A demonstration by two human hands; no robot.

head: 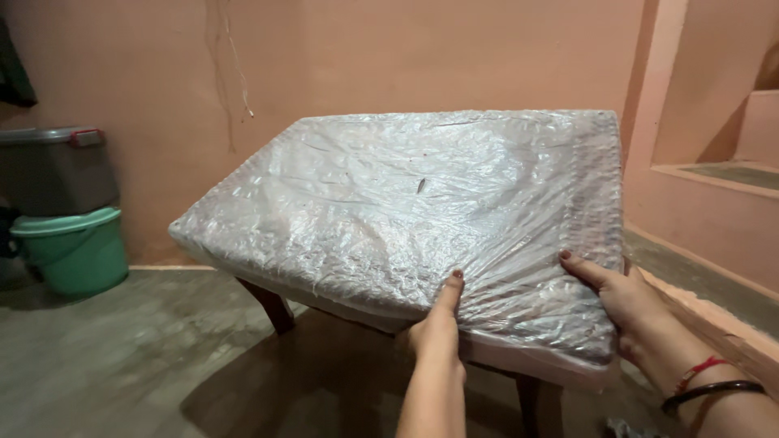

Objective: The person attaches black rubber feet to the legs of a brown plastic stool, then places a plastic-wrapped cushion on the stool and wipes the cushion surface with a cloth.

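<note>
A low wooden stool with a padded top wrapped in crinkled clear plastic (pixel 406 203) fills the middle of the head view. My left hand (pixel 438 324) grips its near edge, thumb pressed up onto the plastic, fingers hidden underneath. My right hand (pixel 621 296) holds the near right corner, thumb on top, fingers curled around the edge. A red thread and a dark bangle sit on my right wrist. Dark wooden legs (pixel 276 304) show below the top.
A green bucket (pixel 73 247) stands at the left against the pink wall, with a grey lidded bin (pixel 57 166) on top of it. A raised pink ledge and steps (pixel 714 235) run along the right. The floor is bare grey concrete (pixel 122 357).
</note>
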